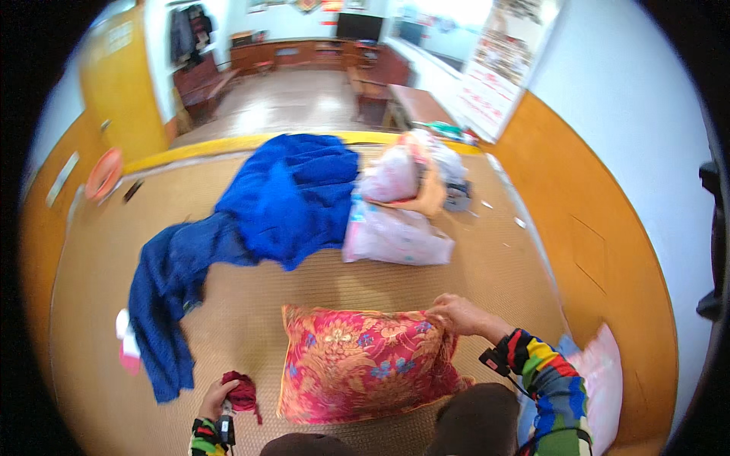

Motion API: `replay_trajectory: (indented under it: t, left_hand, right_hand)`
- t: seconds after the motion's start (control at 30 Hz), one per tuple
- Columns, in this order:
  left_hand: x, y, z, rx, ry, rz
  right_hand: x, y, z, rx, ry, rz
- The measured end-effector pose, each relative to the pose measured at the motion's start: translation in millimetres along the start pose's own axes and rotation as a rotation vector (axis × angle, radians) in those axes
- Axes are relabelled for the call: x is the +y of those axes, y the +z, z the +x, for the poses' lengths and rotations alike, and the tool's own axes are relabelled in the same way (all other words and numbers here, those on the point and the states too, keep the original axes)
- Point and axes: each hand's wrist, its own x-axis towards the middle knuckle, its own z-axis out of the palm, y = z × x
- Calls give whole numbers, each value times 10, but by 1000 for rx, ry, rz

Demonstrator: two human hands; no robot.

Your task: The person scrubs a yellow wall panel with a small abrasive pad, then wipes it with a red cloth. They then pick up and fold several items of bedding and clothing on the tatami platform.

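Observation:
A red pillow [369,361] with gold, orange and blue flowers lies on the woven mat in front of my knees. My right hand [458,314] is closed on its far right corner. In my left hand [217,397] is a dark red soft bundle [242,394], with a thin end hanging down; I cannot tell whether it is yarn or cloth. That hand stays to the left of the pillow, apart from it. Beyond the pillow lies a crumpled bright blue garment or blanket [293,197], and dark blue knitted clothing [171,296] trails from it toward the left.
Stuffed plastic bags [399,235] sit at the far right of the mat [251,304]. A pale pink pillow [598,380] leans by the right wall. An orange basin [104,173] stands at the left wall. The yellow raised edge [266,140] borders a room with benches.

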Motion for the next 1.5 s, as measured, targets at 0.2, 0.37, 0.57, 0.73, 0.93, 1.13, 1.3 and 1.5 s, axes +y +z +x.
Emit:
replay_trajectory:
  t: [0.2,0.37,0.57,0.73,0.93,1.13,1.3,1.5]
  left_hand:
    - [824,1320,781,-403,-364,233]
    - [844,2368,1593,-550,-851,389]
    - [885,2813,1273,-404,-380,552]
    - [1550,3691,560,-419,37,216]
    - [2427,5395,-230,-737,344,85]
    - [2714,7217,-1384,-1091,192,69]
    - [1961,8779,-1885,-1532,-15,178]
    - [523,9198,-1570,-1720,-25,813]
  right_hand:
    - [1009,1211,-1646,40,614,473]
    - [654,2046,-1500,327,667,853]
    - [495,2191,-940,664,647,1058]
    - [619,1290,-1440,903,502,1189]
    - [423,198,-3342,1320,415,1109]
    - [-525,-614,-5411,1795,1032,223]
    - [-936,-429,-6462,2116,1061,207]
    - [-732,316,-6507,569,2250,-201]
